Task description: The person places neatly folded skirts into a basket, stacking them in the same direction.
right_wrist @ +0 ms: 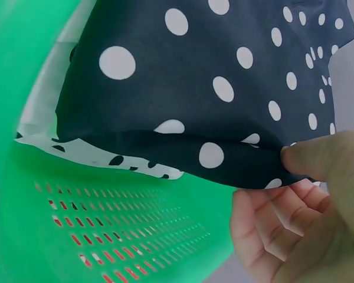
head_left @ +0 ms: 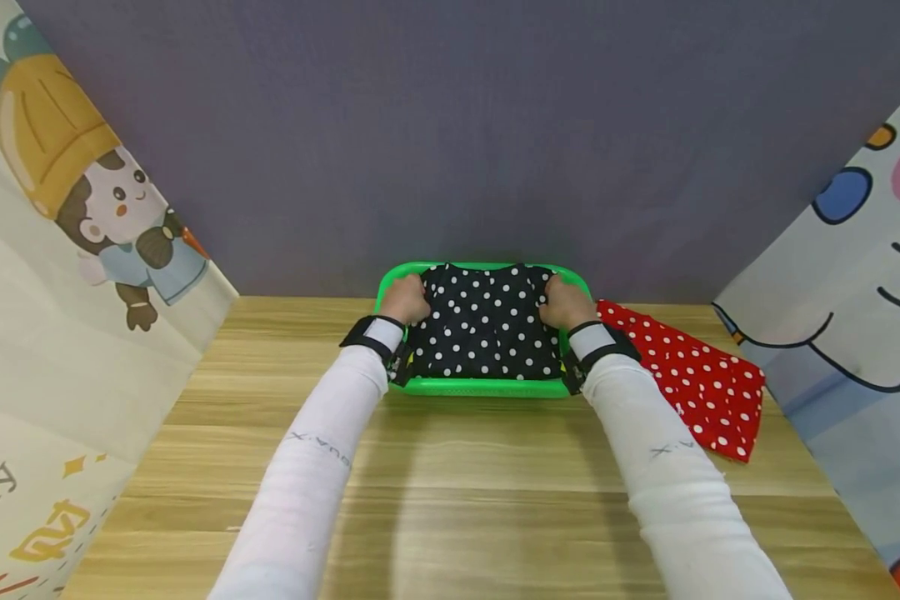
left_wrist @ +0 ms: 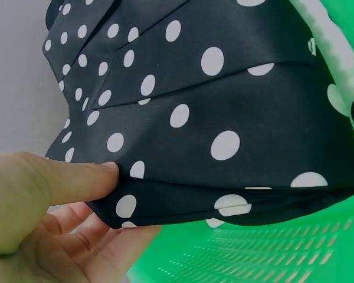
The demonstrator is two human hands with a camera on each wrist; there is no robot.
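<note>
Black polka-dot cloth (head_left: pixel 487 325): located at the centre of the frame in the head view, within the outline of the green basket (head_left: pixel 487 387). Left hand (head_left: pixel 405 300): pinches the cloth's left edge, thumb on top and fingers beneath. Right hand (head_left: pixel 567 303): same pinch at the right edge. Both grips sit towards the far corners, roughly level with each other. Folds cross the panel, and its near edge appears doubled over.

A white cloth with black dots (right_wrist: pixel 100 156) shows under the black one at left of the right wrist view. How much of the black cloth rests on it cannot be judged from these angles. A red polka-dot cloth (head_left: pixel 690 375) lies on the table (head_left: pixel 487 467), right of the basket.

Assessment of handling: the two hands should work evenly, with light outward tension to keep the folds together. The fabric looks thin and likely to slip open. The corners should clear the basket rim, and the pinch should avoid catching the white cloth.
</note>
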